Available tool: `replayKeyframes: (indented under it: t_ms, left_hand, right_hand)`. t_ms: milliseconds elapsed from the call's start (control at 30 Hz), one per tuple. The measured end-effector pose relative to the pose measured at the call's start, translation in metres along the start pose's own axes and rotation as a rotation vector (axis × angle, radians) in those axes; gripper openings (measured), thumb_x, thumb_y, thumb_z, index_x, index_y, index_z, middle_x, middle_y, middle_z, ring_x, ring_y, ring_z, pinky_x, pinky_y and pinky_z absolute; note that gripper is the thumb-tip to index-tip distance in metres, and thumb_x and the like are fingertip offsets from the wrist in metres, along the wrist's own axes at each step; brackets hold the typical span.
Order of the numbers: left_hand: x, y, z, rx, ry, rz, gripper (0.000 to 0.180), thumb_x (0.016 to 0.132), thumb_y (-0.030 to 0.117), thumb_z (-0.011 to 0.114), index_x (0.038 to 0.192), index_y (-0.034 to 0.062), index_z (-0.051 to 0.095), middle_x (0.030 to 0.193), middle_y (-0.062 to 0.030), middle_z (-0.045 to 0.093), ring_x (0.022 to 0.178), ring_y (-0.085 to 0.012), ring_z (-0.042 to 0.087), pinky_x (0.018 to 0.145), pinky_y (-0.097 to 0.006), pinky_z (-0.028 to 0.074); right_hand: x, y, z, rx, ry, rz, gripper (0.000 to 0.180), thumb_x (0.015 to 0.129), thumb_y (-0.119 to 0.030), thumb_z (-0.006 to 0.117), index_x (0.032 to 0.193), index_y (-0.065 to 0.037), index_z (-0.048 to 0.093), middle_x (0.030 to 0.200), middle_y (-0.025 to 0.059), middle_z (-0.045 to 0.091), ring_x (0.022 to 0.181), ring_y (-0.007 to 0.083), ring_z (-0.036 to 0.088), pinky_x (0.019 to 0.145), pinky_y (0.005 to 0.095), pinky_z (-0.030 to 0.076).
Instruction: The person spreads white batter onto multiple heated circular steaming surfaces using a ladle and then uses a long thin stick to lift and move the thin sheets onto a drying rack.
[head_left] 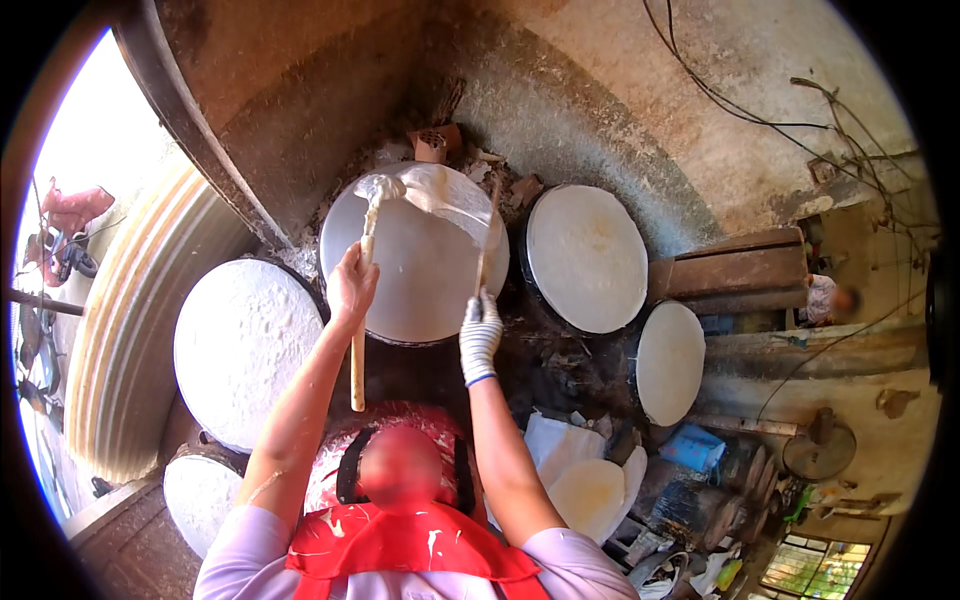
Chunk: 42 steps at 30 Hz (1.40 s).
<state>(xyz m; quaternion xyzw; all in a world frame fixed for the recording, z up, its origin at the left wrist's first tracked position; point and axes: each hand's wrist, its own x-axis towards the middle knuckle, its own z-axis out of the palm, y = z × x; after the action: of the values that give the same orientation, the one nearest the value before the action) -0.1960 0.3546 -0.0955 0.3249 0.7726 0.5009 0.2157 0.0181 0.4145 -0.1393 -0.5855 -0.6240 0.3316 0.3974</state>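
Before me is a large round pan (410,285) with a smooth pale surface and a band of white paste (447,196) along its far right side. My bare left hand (352,288) grips a long wooden-handled swab (358,370), whose lumpy, white-caked head rests at or just above the pan's far part. In a striped glove, my right hand (481,338) is closed around a long thin stick-like tool (489,250). It reaches over the pan's right side toward the paste; its far end is blurred by motion.
White-coated round pans stand left (247,350), lower left (203,500), right (588,258) and farther right (670,362). Bricks and debris (432,146) lie against the far wall. Scraps and pale sheets (590,490) are piled at lower right. A person (822,300) is at far right.
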Motion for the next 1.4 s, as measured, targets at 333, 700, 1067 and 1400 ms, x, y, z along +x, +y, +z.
replayKeyframes:
  t_ms: [333,700,1067,1400]
  left_hand:
    - [-0.016,-0.001,-0.008,-0.346,0.0,-0.285,0.032,0.082,0.014,0.057,0.109,-0.0029,0.055,0.06,-0.0014,0.047,0.041,-0.0085,0.043,0.038,-0.024,0.036]
    - [-0.045,-0.006,-0.005,-0.637,0.146,-0.491,0.024,0.09,0.03,0.055,0.09,0.0066,0.059,0.053,0.0035,0.04,0.038,-0.0061,0.037,0.036,-0.02,0.033]
    - [-0.075,-0.007,-0.005,-0.743,0.238,-0.548,0.029,0.087,0.031,0.058,0.102,0.0064,0.059,0.055,0.002,0.042,0.037,-0.007,0.037,0.034,-0.021,0.034]
    - [-0.098,-0.003,-0.011,-0.721,0.259,-0.578,0.031,0.089,0.033,0.056,0.108,0.0091,0.056,0.055,0.0035,0.039,0.037,-0.0064,0.035,0.035,-0.021,0.031]
  right_hand:
    - [0.01,0.0,-0.001,-0.014,-0.303,-0.155,0.028,0.089,-0.015,0.055,0.111,0.001,0.059,0.113,0.0153,0.06,0.106,0.0214,0.056,0.094,0.0317,0.041]
    - [0.04,0.028,-0.017,0.079,-0.579,-0.243,0.03,0.087,-0.016,0.058,0.113,-0.002,0.059,0.109,0.0131,0.063,0.099,0.0205,0.058,0.089,0.0324,0.045]
    - [0.083,0.018,-0.012,0.147,-0.892,-0.152,0.029,0.086,-0.015,0.057,0.113,-0.003,0.058,0.11,0.0166,0.061,0.101,0.029,0.059,0.089,0.0327,0.044]
    - [0.163,0.051,-0.008,0.127,-0.82,-0.26,0.029,0.086,-0.013,0.058,0.113,-0.003,0.059,0.106,0.0155,0.063,0.097,0.0238,0.061,0.088,0.0306,0.045]
